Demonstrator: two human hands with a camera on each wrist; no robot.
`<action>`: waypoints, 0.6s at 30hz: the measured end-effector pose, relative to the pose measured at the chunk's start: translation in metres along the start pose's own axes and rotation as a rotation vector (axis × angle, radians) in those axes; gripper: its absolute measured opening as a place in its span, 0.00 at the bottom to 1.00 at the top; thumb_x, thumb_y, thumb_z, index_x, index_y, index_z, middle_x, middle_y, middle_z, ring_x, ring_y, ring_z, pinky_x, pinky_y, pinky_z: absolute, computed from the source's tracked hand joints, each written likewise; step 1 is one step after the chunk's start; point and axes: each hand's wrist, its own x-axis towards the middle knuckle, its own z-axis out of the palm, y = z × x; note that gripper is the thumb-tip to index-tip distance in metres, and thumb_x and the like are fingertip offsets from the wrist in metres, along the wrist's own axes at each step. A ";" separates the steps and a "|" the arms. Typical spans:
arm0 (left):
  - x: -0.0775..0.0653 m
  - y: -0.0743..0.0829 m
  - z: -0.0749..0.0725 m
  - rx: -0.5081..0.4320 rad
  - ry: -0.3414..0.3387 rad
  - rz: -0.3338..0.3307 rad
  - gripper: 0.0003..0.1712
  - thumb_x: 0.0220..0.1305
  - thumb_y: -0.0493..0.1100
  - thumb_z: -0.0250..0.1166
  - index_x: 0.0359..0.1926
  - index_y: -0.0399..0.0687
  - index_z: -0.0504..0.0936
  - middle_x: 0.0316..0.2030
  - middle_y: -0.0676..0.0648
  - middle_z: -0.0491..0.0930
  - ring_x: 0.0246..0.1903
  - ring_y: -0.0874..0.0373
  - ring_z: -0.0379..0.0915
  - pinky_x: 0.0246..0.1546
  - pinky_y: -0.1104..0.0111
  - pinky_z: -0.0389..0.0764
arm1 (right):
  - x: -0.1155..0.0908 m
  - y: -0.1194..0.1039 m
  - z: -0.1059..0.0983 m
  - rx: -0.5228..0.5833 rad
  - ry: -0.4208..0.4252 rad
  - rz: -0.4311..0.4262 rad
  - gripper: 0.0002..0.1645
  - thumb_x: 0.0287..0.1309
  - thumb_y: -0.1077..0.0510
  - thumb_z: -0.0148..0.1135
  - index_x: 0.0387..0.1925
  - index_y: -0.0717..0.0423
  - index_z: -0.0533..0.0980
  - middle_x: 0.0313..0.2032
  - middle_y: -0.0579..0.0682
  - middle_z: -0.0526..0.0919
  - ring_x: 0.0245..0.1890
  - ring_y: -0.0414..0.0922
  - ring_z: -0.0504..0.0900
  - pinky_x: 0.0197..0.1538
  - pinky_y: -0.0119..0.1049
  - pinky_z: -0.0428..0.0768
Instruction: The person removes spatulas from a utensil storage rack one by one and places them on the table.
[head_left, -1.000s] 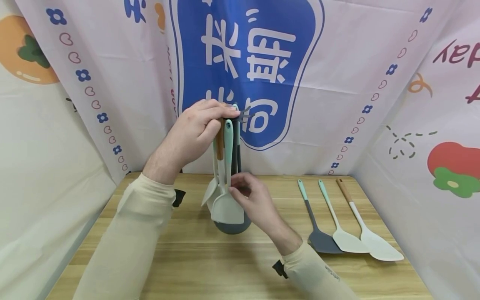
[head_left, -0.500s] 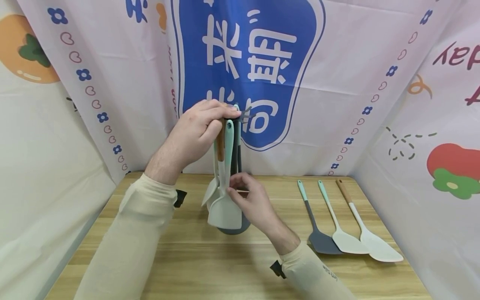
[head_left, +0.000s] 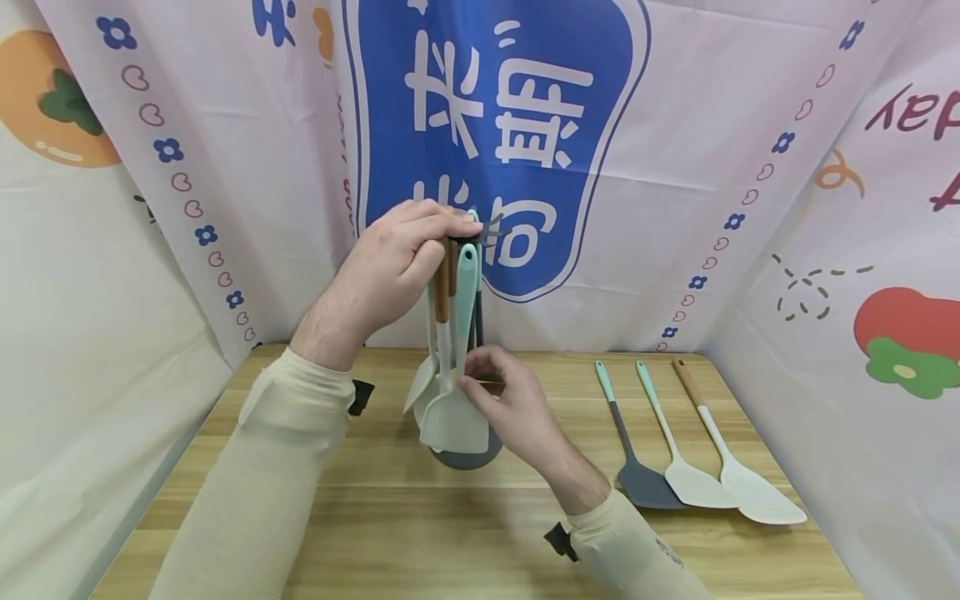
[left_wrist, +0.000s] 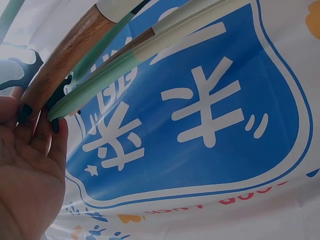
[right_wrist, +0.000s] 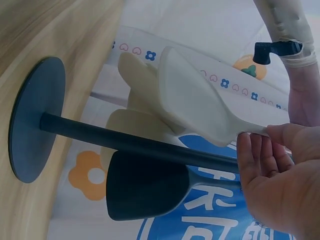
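Left hand (head_left: 390, 262) rests atop the dark utensil stand (head_left: 468, 460); whether it grips cannot be told. Mint-handled pale spatula (head_left: 455, 425) is upright before the stand, blade down, neck pinched by the right hand (head_left: 517, 408). Rightward, three spatulas (head_left: 697, 485) lie on the table (head_left: 360, 525).

Both sleeves cream, long, close-fitting, lightly creased. Left sleeve (head_left: 258, 475) ends in snug, wrinkled cuff (head_left: 318, 377) behind left hand (head_left: 397, 262); black clip (head_left: 362, 397) juts from inner side near cuff, angular and stepped in right wrist view. Right sleeve (head_left: 626, 537), behind right hand (head_left: 510, 400), has second black clip (head_left: 560, 542) on inner side; small dark lettering (head_left: 668, 552) on outer side, too blurred to read.
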 end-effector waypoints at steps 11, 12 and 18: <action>-0.001 0.001 0.000 0.007 -0.002 0.001 0.29 0.89 0.44 0.48 0.73 0.60 0.92 0.72 0.49 0.90 0.75 0.49 0.79 0.86 0.45 0.76 | -0.006 0.002 -0.014 -0.013 0.006 0.025 0.11 0.81 0.64 0.71 0.59 0.57 0.86 0.53 0.56 0.92 0.56 0.48 0.90 0.62 0.47 0.95; -0.001 0.001 0.000 0.008 -0.003 0.001 0.29 0.89 0.44 0.48 0.73 0.60 0.91 0.73 0.49 0.90 0.75 0.49 0.79 0.86 0.45 0.75 | -0.006 0.003 -0.016 -0.016 0.010 0.027 0.11 0.81 0.64 0.71 0.59 0.57 0.86 0.53 0.56 0.92 0.56 0.48 0.90 0.62 0.45 0.95; -0.001 0.001 0.000 0.013 -0.007 -0.006 0.30 0.89 0.45 0.47 0.74 0.60 0.91 0.72 0.49 0.90 0.75 0.49 0.79 0.87 0.45 0.75 | -0.009 0.009 -0.026 -0.022 0.026 0.048 0.12 0.82 0.63 0.71 0.61 0.58 0.86 0.55 0.56 0.92 0.58 0.49 0.89 0.64 0.46 0.96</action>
